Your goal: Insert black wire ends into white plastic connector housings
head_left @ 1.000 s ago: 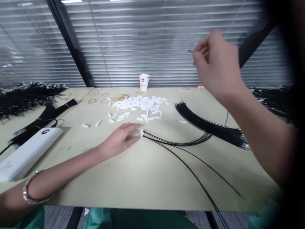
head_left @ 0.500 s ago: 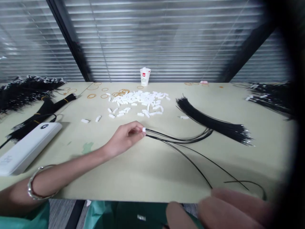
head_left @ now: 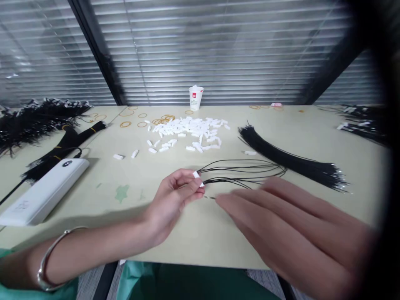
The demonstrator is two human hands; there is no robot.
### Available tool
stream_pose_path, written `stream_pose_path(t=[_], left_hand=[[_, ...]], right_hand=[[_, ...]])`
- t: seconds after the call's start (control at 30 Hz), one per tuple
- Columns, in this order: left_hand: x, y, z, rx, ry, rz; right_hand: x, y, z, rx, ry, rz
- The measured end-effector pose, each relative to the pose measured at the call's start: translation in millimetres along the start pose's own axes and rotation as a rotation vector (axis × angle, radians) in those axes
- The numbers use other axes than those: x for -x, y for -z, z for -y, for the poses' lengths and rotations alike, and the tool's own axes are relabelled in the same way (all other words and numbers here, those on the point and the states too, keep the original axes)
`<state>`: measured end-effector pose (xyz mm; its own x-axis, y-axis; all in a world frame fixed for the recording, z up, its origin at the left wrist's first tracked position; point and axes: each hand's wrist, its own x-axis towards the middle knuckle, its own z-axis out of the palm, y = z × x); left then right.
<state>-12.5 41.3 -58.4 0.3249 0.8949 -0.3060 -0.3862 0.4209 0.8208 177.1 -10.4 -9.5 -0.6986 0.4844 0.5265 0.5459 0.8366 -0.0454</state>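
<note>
My left hand (head_left: 179,193) pinches a small white connector housing (head_left: 198,178) between thumb and fingers. Several thin black wires (head_left: 240,168) run out of the housing and loop to the right. My right hand (head_left: 290,229), large and blurred in the foreground, has its fingers pressed together. From its fingertips a black wire end (head_left: 211,197) with a metal tip points toward the housing, a little below it and apart from it. The rest of that wire is hidden by the hand. A thick bundle of black wires (head_left: 290,162) lies just beyond my right hand.
Loose white housings (head_left: 190,127) are heaped mid-table, a few scattered nearer. Rubber bands (head_left: 165,119) and a paper cup (head_left: 195,99) sit behind. A white power bank (head_left: 46,191) and tied wire bundles (head_left: 59,146) lie left; finished-looking wire bunches (head_left: 362,125) lie far right.
My right hand has risen from the lower right edge toward my left hand, bringing a wire end near the housing. My left hand has turned the housing, showing more of it.
</note>
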Motion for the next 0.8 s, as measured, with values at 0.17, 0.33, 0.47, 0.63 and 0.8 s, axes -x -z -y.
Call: stream_pose_path(t=[0.17, 0.33, 0.47, 0.63, 0.8], left_hand=[[9.4, 0.1, 2.5, 0.011, 0.063, 0.105], [7.6, 2.0, -0.2, -0.102, 0.040, 0.151], [8.7, 1.1, -2.0, -0.137, 0.025, 0.173], [12.0, 1.1, -2.1, -0.176, 0.004, 0.203], [12.6, 2.5, -1.0, -0.181, -0.037, 0.210]], right_hand=[[-39.7, -22.2, -28.4, 0.074, -0.075, -0.021], [-26.1, -34.0, -30.3, -0.152, -0.342, -0.074], [-23.9, -28.8, -26.5, -0.140, -0.314, -0.039], [-22.3, -25.2, -24.9, 0.025, -0.170, -0.042], [-20.1, -22.9, -23.9, 0.087, -0.134, -0.018]])
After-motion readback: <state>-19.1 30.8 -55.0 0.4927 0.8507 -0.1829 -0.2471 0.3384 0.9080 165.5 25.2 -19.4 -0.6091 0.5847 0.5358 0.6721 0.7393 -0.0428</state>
